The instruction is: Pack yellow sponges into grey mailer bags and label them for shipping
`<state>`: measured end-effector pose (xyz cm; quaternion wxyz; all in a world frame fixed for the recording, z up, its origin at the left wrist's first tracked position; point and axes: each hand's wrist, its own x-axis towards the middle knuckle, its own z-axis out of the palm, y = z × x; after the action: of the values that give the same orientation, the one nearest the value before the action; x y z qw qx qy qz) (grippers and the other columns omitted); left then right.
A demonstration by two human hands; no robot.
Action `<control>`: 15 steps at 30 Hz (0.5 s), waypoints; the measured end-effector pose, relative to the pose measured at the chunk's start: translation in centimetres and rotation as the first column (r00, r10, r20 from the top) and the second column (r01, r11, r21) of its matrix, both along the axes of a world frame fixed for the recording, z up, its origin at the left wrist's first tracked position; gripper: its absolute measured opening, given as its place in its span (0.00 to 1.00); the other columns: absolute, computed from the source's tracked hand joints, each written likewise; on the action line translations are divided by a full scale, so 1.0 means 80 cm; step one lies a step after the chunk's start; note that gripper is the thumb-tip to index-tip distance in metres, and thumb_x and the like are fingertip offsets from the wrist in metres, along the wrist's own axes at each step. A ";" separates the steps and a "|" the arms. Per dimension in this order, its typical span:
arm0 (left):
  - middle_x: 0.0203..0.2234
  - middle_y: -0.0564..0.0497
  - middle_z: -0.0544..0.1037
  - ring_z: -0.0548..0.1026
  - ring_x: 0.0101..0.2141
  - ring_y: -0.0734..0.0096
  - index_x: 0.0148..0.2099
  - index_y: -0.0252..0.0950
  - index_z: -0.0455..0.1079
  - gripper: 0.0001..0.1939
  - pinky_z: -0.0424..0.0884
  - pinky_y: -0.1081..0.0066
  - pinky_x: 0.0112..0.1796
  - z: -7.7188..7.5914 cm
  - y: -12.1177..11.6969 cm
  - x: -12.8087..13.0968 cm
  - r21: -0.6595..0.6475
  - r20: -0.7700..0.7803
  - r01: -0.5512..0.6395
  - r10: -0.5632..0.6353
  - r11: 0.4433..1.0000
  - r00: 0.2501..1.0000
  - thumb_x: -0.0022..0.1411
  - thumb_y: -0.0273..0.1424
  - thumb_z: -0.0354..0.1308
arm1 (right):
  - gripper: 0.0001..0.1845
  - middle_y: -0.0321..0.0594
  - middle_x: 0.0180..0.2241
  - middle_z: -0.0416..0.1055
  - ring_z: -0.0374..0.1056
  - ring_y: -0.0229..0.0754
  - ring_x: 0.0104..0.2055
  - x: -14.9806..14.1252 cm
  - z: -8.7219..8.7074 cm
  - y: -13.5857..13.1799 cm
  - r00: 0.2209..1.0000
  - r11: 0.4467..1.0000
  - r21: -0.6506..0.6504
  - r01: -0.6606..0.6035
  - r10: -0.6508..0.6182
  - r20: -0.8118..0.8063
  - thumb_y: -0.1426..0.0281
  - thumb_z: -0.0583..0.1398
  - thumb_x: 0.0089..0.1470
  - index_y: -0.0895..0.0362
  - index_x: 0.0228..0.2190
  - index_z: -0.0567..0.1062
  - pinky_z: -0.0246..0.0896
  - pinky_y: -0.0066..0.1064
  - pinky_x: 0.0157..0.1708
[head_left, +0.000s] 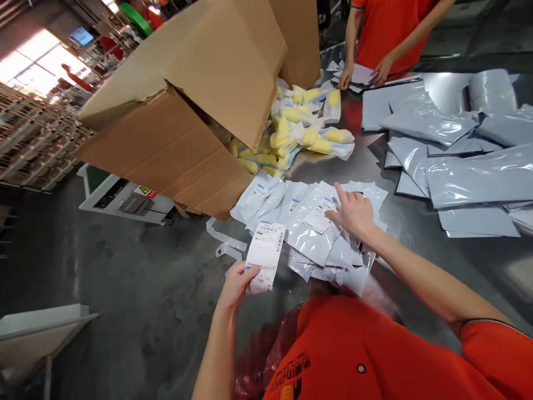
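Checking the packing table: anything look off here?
The cardboard box lies tipped over on the steel table, apparently overhanging its edge, with yellow-wrapped packets spilled loose from its mouth.

Floor: grey concrete | Racks: wire shelving | Light: bright windows

steel table open right of center
right hand can pass between white pouches and grey mailers; cardboard box blocks the upper left
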<state>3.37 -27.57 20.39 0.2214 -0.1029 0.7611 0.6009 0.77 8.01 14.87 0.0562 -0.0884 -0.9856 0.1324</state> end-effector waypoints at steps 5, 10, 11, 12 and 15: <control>0.21 0.49 0.78 0.70 0.23 0.69 0.26 0.31 0.78 0.17 0.66 0.72 0.26 0.005 0.043 -0.019 -0.040 0.008 0.170 -0.170 0.985 0.985 0.44 0.42 0.69 | 0.40 0.58 0.69 0.44 0.36 0.72 0.70 0.018 -0.024 -0.083 0.958 0.965 -0.103 -0.240 0.253 0.134 0.49 0.58 0.58 0.54 0.66 0.59 0.33 0.71 0.60; 0.21 0.48 0.79 0.73 0.24 0.65 0.25 0.32 0.79 0.18 0.68 0.72 0.27 -0.008 0.053 -0.033 -0.147 0.003 0.208 -0.210 0.967 0.978 0.43 0.44 0.70 | 0.38 0.52 0.70 0.42 0.39 0.62 0.71 -0.014 -0.017 -0.034 0.897 0.850 -0.337 -0.404 0.440 0.035 0.55 0.56 0.61 0.55 0.67 0.55 0.44 0.59 0.64; 0.23 0.48 0.80 0.74 0.25 0.64 0.26 0.32 0.80 0.19 0.69 0.71 0.28 -0.010 0.052 -0.033 -0.138 0.011 0.180 -0.180 0.974 0.984 0.41 0.45 0.71 | 0.38 0.50 0.70 0.42 0.39 0.58 0.71 -0.019 -0.015 0.007 0.937 0.886 -0.314 -0.340 0.347 -0.034 0.55 0.54 0.62 0.54 0.68 0.52 0.45 0.55 0.65; 0.24 0.47 0.82 0.75 0.27 0.62 0.28 0.33 0.81 0.21 0.71 0.70 0.29 -0.012 0.052 -0.031 -0.118 0.022 0.138 -0.137 0.983 0.990 0.39 0.46 0.73 | 0.39 0.50 0.70 0.41 0.38 0.56 0.72 -0.020 -0.016 0.056 0.976 0.943 -0.254 -0.215 0.201 -0.079 0.55 0.54 0.62 0.55 0.68 0.51 0.43 0.53 0.66; 0.28 0.48 0.83 0.78 0.30 0.59 0.33 0.34 0.82 0.26 0.74 0.68 0.32 -0.019 0.054 -0.024 -0.057 0.077 -0.003 0.007 0.998 0.997 0.34 0.47 0.75 | 0.45 0.58 0.70 0.35 0.30 0.67 0.71 0.008 -0.043 0.208 0.938 0.945 0.088 0.316 -0.325 0.119 0.64 0.60 0.56 0.58 0.69 0.48 0.32 0.69 0.62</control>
<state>1.45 -23.25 18.90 0.2458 -0.1342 0.7686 0.5751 1.37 24.61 11.47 0.0144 -0.2543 -0.9635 0.0819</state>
